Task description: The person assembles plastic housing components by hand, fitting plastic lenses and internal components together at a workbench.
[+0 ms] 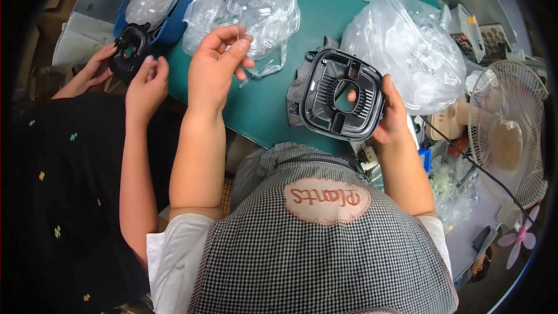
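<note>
My right hand point(393, 111) grips the right side of a black plastic housing point(317, 117), a rounded square frame with slotted ribs and an oval hole in the middle. One of its fingertips shows through that hole. Raised over the table to the left, my left hand point(214, 65) is closed in a pinch on a small clear plastic piece point(243, 29), whose exact shape is hard to make out. Behind that hand lies a clear plastic bag point(264, 6) with clear parts in it. Partly hidden behind the housing is a dark grey cloth point(294, 102).
At my left a co-worker's hands hold a similar black housing point(129, 52) near a blue bin point(168, 32) with a clear bag. A bulging clear bag point(404, 52) sits on the green table point(319, 17) at right. Further right stands a fan point(505, 134), with a dark cable point(471, 160) in front.
</note>
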A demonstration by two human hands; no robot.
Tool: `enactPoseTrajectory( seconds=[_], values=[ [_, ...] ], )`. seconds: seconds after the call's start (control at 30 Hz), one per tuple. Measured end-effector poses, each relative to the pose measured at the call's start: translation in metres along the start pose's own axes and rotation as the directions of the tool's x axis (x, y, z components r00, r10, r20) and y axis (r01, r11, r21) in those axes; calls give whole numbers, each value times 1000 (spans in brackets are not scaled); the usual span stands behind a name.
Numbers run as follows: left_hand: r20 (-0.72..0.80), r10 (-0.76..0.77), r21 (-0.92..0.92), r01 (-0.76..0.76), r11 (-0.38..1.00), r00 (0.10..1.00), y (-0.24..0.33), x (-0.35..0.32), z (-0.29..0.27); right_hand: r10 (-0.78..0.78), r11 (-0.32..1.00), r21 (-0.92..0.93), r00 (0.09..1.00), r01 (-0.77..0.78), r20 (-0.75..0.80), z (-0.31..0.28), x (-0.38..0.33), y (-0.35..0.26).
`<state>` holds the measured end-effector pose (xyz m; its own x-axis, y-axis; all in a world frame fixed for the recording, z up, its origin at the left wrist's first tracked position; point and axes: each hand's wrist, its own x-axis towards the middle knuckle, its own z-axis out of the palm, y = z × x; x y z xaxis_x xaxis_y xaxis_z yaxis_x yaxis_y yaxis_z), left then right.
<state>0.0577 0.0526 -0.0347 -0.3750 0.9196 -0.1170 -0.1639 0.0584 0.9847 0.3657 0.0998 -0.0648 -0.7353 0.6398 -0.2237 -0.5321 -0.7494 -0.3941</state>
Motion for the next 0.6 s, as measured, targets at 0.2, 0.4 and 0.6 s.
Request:
enactPoseTrajectory(
  seconds=[0.2, 0.4, 0.6],
  values=[
    [177, 132, -63, -122, 991, 975, 24, -64, 5, 144, 983, -107, 988, -149, -54, 7, -23, -5],
    [659, 532, 253, -822, 510, 532, 47, -98, 24, 236, 937, -244, 968, -249, -80, 26, -41, -13],
    [761, 434, 243, -832, 499, 482, 31, -135, 29, 263, 881, -391, 963, -265, -60, 18, -47, -12]
  ],
)
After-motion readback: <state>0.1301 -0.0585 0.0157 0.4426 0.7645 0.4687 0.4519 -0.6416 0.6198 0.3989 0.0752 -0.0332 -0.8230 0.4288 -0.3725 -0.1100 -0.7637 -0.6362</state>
